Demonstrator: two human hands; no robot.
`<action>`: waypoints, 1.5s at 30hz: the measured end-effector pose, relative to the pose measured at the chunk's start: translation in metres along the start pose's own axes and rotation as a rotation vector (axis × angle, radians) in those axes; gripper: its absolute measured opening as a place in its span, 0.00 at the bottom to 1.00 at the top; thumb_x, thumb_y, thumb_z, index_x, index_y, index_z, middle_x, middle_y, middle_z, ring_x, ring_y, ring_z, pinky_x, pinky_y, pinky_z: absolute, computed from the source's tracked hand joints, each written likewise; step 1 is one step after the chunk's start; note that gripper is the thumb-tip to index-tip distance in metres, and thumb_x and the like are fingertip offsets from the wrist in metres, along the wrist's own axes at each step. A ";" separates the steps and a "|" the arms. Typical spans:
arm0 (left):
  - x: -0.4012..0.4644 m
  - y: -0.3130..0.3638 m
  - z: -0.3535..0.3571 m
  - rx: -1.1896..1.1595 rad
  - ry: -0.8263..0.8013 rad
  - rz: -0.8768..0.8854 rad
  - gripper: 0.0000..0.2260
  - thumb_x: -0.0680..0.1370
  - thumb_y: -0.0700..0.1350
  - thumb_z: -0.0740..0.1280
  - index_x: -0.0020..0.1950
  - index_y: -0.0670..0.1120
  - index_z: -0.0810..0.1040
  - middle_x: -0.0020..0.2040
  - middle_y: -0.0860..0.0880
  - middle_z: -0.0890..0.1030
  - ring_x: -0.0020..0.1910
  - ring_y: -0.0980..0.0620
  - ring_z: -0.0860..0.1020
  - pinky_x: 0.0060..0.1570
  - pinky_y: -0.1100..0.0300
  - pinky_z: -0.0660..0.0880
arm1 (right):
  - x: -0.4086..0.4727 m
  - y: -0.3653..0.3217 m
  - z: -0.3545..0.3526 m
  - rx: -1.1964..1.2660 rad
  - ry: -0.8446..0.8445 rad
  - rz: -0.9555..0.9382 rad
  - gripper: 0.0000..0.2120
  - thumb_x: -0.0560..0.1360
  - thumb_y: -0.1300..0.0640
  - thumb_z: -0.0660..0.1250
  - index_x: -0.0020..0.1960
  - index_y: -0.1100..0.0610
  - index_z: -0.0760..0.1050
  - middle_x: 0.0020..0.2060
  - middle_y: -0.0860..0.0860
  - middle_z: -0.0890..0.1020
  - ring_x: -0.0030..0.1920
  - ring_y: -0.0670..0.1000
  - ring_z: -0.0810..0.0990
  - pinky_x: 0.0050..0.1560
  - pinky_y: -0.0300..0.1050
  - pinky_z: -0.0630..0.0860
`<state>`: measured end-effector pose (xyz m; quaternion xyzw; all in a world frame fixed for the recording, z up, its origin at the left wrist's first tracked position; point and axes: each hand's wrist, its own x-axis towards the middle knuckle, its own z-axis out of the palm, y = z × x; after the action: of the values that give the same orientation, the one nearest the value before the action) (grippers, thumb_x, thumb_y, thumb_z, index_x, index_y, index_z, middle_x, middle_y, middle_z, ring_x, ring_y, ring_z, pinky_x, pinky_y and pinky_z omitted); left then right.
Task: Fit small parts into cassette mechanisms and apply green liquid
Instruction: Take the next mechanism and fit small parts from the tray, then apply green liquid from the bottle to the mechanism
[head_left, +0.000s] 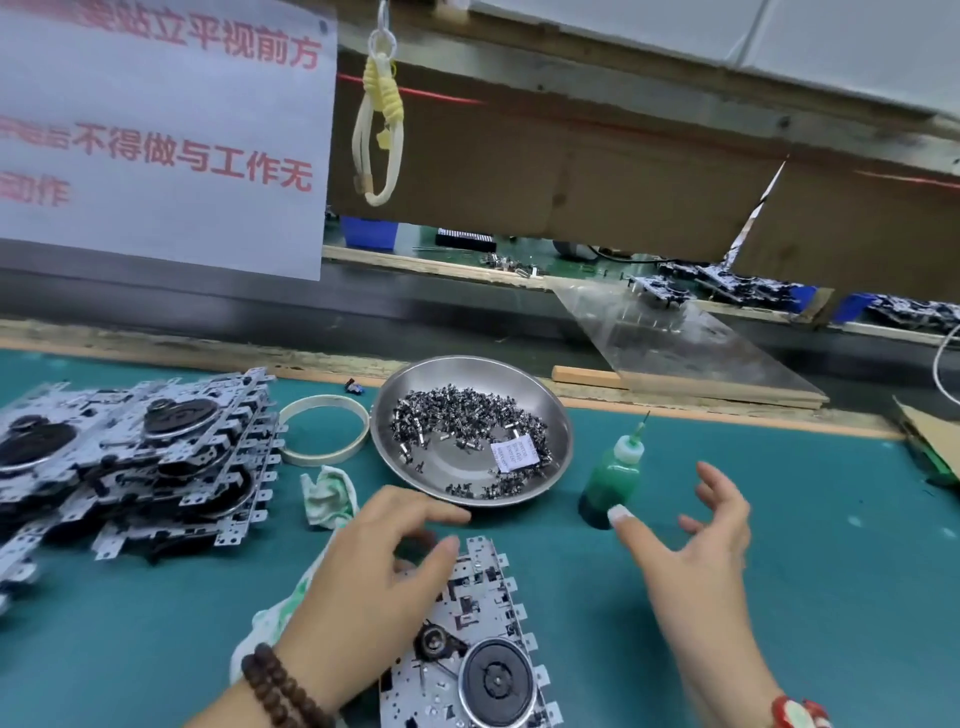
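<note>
Fingertips of your left hand (374, 566) are hiding the top corner of the cassette mechanism (467, 649) lying on the worktop (779, 597) directly in front of you; the fingers are curling down onto its metal plate, but whether they are pinching a small part there is hard to make out. The mechanism's lower end is being cut off by the bottom edge of the head view. Your right hand (701, 551) is hovering spread and holding nothing, its index fingertip lying just in front of the green liquid bottle (613, 478), which is standing upright with its needle tip pointing up; touching or not, you cannot tell.

Behind your left hand, the steel dish (556, 415) is holding a scatter of small dark parts (467, 415) and a white paper slip (511, 452). To its left a tape ring (324, 428) is lying flat, with a stained cloth (327, 496) just below it. A stack of mechanisms (135, 462) is filling the left side and running out of view. A second cloth (275, 618) is peeking out from under your left wrist.

Bare green mat is lying right of the bottle. A wooden strip (675, 410) is bordering the worktop's far edge, and a notice sheet (156, 130) is hanging above left.
</note>
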<state>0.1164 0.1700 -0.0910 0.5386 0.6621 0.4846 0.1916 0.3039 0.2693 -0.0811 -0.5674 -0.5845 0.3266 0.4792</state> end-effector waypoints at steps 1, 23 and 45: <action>0.003 -0.002 -0.004 0.002 -0.008 -0.038 0.08 0.74 0.43 0.68 0.45 0.58 0.79 0.46 0.59 0.76 0.44 0.65 0.76 0.43 0.76 0.68 | 0.007 0.003 0.003 -0.073 -0.042 0.012 0.36 0.68 0.59 0.74 0.70 0.49 0.59 0.66 0.49 0.63 0.61 0.50 0.65 0.63 0.47 0.61; 0.020 -0.002 -0.013 -0.275 -0.375 -0.543 0.06 0.75 0.41 0.68 0.38 0.48 0.81 0.35 0.53 0.81 0.35 0.56 0.75 0.40 0.67 0.71 | -0.009 -0.025 -0.011 0.891 -0.387 0.221 0.13 0.68 0.47 0.58 0.46 0.51 0.77 0.41 0.50 0.85 0.19 0.45 0.70 0.25 0.33 0.73; 0.019 0.001 -0.017 -0.332 -0.433 -0.673 0.06 0.74 0.37 0.67 0.41 0.41 0.85 0.37 0.51 0.85 0.37 0.55 0.81 0.47 0.61 0.76 | -0.037 -0.024 0.005 0.385 -0.348 -0.097 0.11 0.65 0.57 0.73 0.45 0.58 0.77 0.39 0.47 0.86 0.29 0.45 0.79 0.29 0.34 0.75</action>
<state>0.0971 0.1794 -0.0778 0.3439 0.6585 0.3708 0.5573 0.2872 0.2307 -0.0678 -0.3723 -0.6120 0.5011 0.4855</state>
